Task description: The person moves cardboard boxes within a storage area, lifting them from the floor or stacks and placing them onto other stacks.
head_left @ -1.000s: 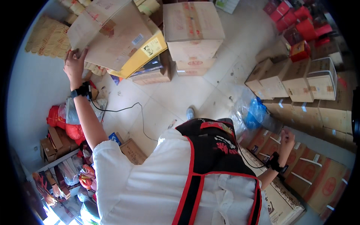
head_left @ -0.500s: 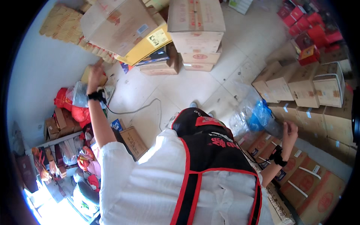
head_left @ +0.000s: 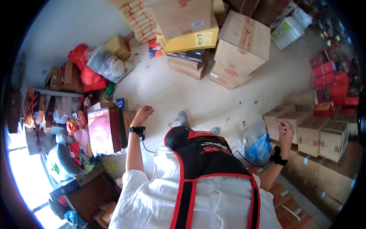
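A: L hand [head_left: 142, 115] first, quick?
B: Fingers loosely curved, half-spread; nothing in it AFAICT.
A: And R hand [head_left: 285, 133]?
B: Raised, fingers bent in toward the thumb, narrow. Can't tell if sth small's pinched there.
A: What's nearest?
B: Pink-and-dark-red box [head_left: 103, 129], approx 8 o'clock from L hand, near but apart. Row of cartons [head_left: 313, 131] at 3 o'clock from R hand; can't tell re: contact.
A: Risks?
B: IMO an L arm swing could knock that box; can't see how firmly it stands. Also the black cable [head_left: 253, 165], approx 8 o'clock from R hand: could snag if the arm reaches far.
A: Floor?
B: Clear-and-blue plastic [head_left: 257, 147], also approx 8 o'clock from R hand, near the R shoe [head_left: 214, 131]. Poss. slip if stepped on.
A: Further out?
B: Yellow box [head_left: 187, 40], 1 o'clock from L hand, w/ a big carton [head_left: 182, 19] on top. Bump the pile and the carton could slide, prob. Taped carton [head_left: 244, 42] at 2 o'clock tops another stack; might topple if hit.
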Motion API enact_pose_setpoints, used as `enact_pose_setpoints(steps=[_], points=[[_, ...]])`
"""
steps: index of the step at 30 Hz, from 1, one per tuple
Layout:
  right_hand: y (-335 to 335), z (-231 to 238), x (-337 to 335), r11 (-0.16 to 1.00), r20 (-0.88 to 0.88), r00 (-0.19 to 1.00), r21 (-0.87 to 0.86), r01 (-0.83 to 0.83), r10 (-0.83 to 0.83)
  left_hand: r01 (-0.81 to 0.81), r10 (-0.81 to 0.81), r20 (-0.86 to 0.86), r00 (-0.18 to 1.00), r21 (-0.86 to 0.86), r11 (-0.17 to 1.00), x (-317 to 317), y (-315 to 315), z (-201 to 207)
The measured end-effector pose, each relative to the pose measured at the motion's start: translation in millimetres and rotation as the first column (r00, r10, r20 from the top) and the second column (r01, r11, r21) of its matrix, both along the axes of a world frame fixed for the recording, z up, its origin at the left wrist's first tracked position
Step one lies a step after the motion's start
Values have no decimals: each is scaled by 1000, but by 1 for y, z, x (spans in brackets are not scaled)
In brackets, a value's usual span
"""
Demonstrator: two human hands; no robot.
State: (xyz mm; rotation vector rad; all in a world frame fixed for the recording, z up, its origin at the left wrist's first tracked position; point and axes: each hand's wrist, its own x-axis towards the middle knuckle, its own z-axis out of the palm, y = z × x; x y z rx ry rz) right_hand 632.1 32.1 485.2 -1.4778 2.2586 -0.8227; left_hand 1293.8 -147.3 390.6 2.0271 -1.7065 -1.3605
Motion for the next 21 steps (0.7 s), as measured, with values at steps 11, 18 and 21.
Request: enact_pose_setpoints(steps=[11,18,21], points=[[-200,13,201,953,82,954,-121,-279,290,-211,220,8,976,-256,944,136,-29,-21],[-312,69,299,944,113,943,-152,-294,312,-289,291,-27,956,-252,924,202,-102,-23],[-341,82,318,953,302,906,-155,-261,298,-212,199,-74,977,-331,920,187,-167,4]])
